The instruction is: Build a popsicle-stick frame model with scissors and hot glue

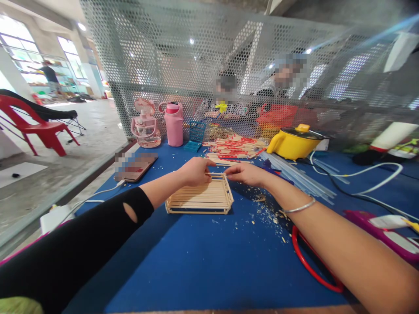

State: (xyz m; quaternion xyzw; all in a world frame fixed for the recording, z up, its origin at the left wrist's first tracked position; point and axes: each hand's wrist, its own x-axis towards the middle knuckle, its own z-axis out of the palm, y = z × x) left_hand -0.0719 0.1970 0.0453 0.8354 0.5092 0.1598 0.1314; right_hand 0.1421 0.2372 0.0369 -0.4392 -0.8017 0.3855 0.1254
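Note:
A small rectangular tray (196, 198) built from thin wooden sticks lies on the blue tabletop in front of me. Low stick rails run around its slatted base. My left hand (196, 171) reaches over its far side, fingers curled down on the far rail; the fingertips are partly hidden. At the far right corner my right hand (245, 173) pinches the end of the rail between thumb and fingers. Behind the hands lies a pile of chopsticks (235, 146) in red-printed wrappers.
Wood chips (271, 216) litter the table right of the tray. Clear glue sticks (304, 179) and a yellow electric pot (296, 144) stand behind. A phone (140, 168), a pink bottle (174, 124) and a clear jug (146, 126) are at left. Perforated metal mesh (183, 56) closes the back.

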